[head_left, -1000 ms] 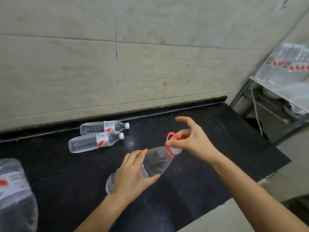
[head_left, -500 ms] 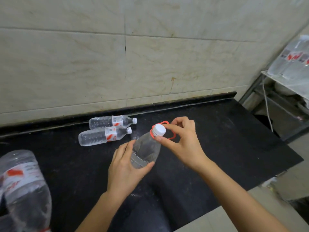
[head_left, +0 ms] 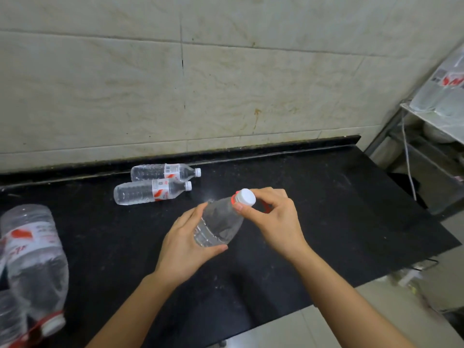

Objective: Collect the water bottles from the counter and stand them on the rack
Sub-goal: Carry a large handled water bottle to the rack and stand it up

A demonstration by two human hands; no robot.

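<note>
Far to the left of the held bottle [head_left: 218,223] we've got large bottles [head_left: 35,252] lying on the worktop [head_left: 339,202], caps toward us. Behind it and to the left, two small bottles [head_left: 148,193] lie side by side, touching, caps pointing right.

Now the action. The left hand [head_left: 185,244] wraps the held bottle's lower body, fingers and thumb curled round it. The bottle sits tilted between the hands, base low and toward us, white cap [head_left: 246,197] up and to the right. The right hand [head_left: 273,218] pinches the neck just under that cap.

Well to the right of the held bottle, past the worktop's end, stands the rack [head_left: 426,119], with shelved bottles [head_left: 442,91] already on it.

Here's what we reckon counts: the long axis leans toward the rack, cap leading, and the right hand is nearer to it. We'd expect a carry to the right, then the base tipped down so the bottle stands.
</note>
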